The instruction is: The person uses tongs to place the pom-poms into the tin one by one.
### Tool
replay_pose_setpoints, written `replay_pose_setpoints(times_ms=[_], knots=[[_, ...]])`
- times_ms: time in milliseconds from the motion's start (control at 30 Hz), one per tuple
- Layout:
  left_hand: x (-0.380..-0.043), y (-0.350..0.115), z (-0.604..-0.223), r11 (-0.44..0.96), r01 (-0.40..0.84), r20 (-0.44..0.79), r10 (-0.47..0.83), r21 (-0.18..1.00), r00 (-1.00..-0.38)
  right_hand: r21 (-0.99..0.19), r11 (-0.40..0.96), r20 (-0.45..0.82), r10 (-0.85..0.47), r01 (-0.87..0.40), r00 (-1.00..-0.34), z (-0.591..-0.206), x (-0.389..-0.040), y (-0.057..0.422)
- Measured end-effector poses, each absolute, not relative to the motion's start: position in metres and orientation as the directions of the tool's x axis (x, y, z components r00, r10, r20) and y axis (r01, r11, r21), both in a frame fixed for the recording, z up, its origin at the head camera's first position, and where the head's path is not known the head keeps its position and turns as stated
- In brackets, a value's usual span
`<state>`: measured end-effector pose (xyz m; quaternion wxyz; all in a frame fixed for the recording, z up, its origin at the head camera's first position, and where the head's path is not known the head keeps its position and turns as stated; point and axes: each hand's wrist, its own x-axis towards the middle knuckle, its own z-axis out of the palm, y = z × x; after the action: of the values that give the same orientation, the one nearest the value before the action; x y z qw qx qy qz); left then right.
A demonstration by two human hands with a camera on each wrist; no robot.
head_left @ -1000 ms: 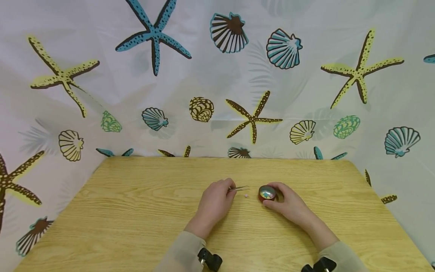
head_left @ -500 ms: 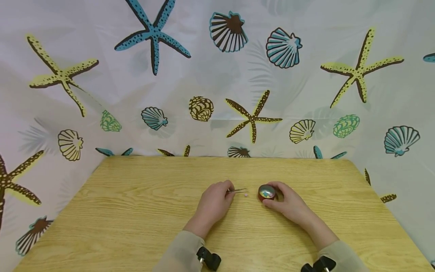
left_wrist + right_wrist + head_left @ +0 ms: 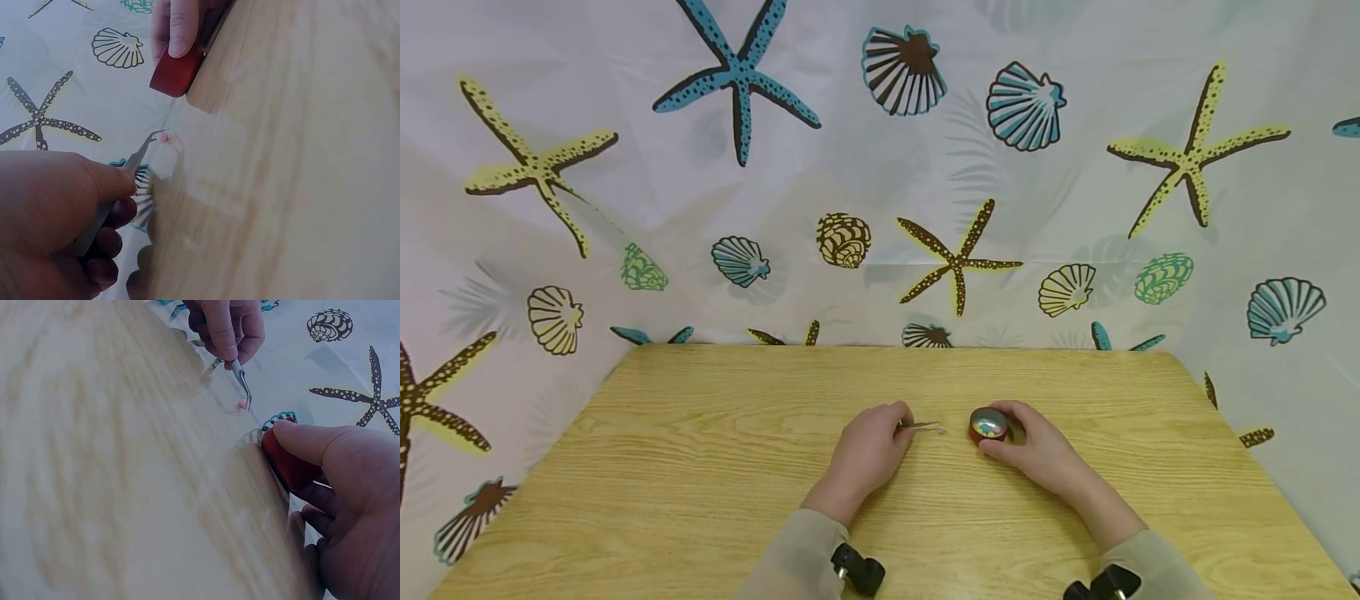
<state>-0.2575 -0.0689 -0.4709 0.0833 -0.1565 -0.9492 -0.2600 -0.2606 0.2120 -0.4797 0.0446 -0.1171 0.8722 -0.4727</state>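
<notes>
My left hand (image 3: pixel 868 450) pinches a pair of silver tweezers (image 3: pixel 139 156) with bent tips pointing right. Right at those tips sits a small pink bead (image 3: pixel 163 137) on the tabletop; whether the tips clasp it I cannot tell. My right hand (image 3: pixel 1037 446) grips a small round red tin (image 3: pixel 988 426) by its sides, thumb in front and fingers behind. Inside the tin, the shiny metal interior shows some blue and yellow colour. In the right wrist view the tin's red wall (image 3: pixel 289 459) shows beneath the thumb, a short way from the bead.
Both hands work over a wood-grain table (image 3: pixel 700 467) with a glossy surface. Behind it hangs a pale curtain (image 3: pixel 850 167) printed with starfish and shells. Black wrist mounts (image 3: pixel 859 570) sit on the beige sleeves.
The tweezers have come down and slightly left, their tips moving from above the pink bead to right at it. My right hand and the red tin have stayed in place.
</notes>
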Motion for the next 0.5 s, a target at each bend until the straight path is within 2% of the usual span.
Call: replay_pose_setpoints(times_ms=[500], knots=[[-0.2568,-0.0720,-0.4717,0.814,0.337,0.227,0.257,0.472,-0.939,-0.828,0.535,0.035,-0.249,-0.168,-0.968,-0.4798,-0.2600,0.2121]])
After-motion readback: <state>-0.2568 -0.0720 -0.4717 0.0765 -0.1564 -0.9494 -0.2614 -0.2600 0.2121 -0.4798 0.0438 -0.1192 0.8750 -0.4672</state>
